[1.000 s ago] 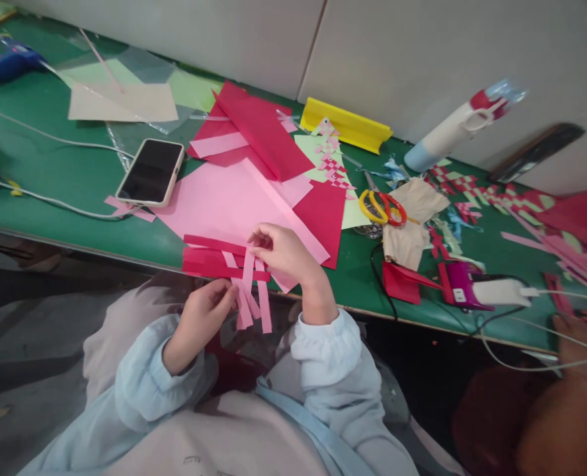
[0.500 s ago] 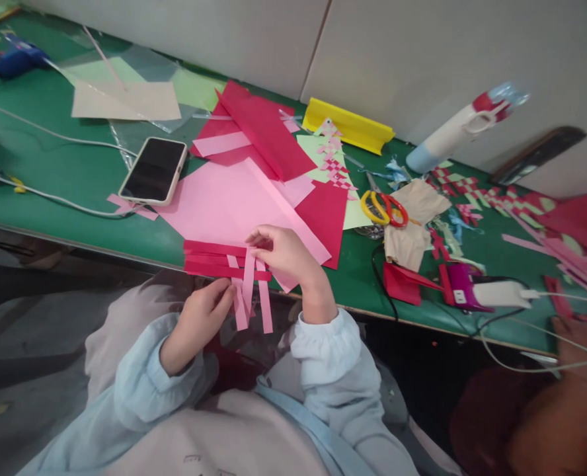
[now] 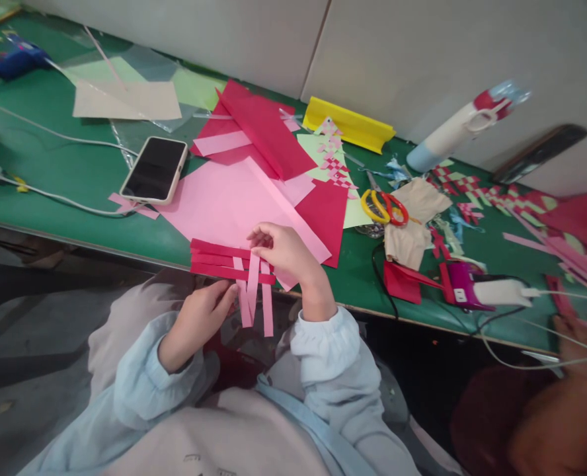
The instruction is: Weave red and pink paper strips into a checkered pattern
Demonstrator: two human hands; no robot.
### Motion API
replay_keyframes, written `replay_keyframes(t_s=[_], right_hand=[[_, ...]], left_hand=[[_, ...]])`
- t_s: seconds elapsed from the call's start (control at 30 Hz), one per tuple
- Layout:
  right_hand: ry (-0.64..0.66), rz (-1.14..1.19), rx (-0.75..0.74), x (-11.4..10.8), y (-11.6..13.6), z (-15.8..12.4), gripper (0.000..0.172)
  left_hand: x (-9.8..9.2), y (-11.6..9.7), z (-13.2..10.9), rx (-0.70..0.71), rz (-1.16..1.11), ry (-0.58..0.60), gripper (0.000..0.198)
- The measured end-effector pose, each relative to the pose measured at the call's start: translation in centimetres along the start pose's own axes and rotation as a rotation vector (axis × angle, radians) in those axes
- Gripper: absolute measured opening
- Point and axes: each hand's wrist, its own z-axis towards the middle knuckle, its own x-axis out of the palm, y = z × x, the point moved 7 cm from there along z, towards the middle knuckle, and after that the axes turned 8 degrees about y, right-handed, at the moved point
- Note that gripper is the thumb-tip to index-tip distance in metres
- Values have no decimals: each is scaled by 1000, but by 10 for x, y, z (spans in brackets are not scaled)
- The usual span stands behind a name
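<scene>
Red paper strips [image 3: 214, 258] lie crosswise at the table's front edge, interlaced with several pink paper strips [image 3: 268, 311] that hang down past the edge. My right hand [image 3: 288, 254] is closed in a pinch at the top of the middle pink strip [image 3: 252, 281]. Below and to the left, my left hand [image 3: 199, 320] is closed, thumb and forefinger together at the lower edge of the woven strips; its other fingers are partly hidden. Beneath the weave, a large pink paper sheet [image 3: 214, 205] covers the table.
A phone [image 3: 155, 170] with a cable stands left of the pink sheet. Scissors [image 3: 385, 207], a purple box with a white plug [image 3: 496, 292] and a bottle [image 3: 457, 132] are to the right. A glue gun [image 3: 18, 61] lies far left. Another person's hand [image 3: 578, 340] shows at the right edge.
The woven strips have shifted slightly right and turned a little. The middle pink strip has moved slightly right with my right hand. My left hand has hardly moved.
</scene>
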Motion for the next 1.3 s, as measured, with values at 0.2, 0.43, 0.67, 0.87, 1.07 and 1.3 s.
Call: replay_keyframes(t_s=[0.2, 0.43, 0.67, 0.87, 1.07, 1.3], right_hand=[[6, 5, 7, 1, 0, 0, 22], [66, 24, 8, 7, 4, 0, 22], [137, 65, -2, 15, 7, -5, 23], [101, 86, 14, 11, 4, -10, 16], [203, 139, -13, 13, 6, -12, 27], [85, 310, -115, 1, 19, -13, 24]], left_hand=[[15, 3, 3, 13, -269, 64, 43], [46, -6, 0, -79, -986, 225, 40], [48, -15, -2, -146, -1234, 159, 41], [39, -16, -2, -100, -1144, 50, 45], [6, -23, -2, 30, -787, -137, 61], [-37, -53, 4, 270, -192, -284, 46]])
